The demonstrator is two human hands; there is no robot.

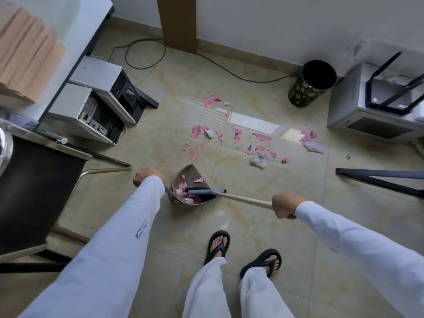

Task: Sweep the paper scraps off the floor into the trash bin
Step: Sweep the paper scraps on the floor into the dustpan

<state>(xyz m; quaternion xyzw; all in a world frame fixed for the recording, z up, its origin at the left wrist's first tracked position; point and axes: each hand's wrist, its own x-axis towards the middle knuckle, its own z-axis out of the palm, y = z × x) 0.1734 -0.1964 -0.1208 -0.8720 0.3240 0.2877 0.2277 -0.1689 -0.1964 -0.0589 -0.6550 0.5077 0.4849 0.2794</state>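
Scraps (236, 136), pink, strewn over tiled floor (229, 228) mid-room, mixed with a few crumpled white wads (260, 159); more pink bits already inside dustpan (190, 187). Dustpan resting on floor nearer the feet than the main scatter, mouth toward the scraps. Broom (206, 192), blue head lying in the pan's back end, pale handle running out to the right. Right hand (285, 205) clenched around broom handle. Left hand (146, 176) closed on dustpan's handle, white sleeve covering most of the grip. Bin (309, 86), dark with a yellow pattern, upright near far wall, well apart from the pan, beyond the scraps to the right. Black cable (241, 75) snaking along floor toward bin. Two computer cases (103, 104) under surface (87, 19) at left. Grey cabinet (371, 111) right of bin. Two feet in black sandals (241, 253) at bottom.
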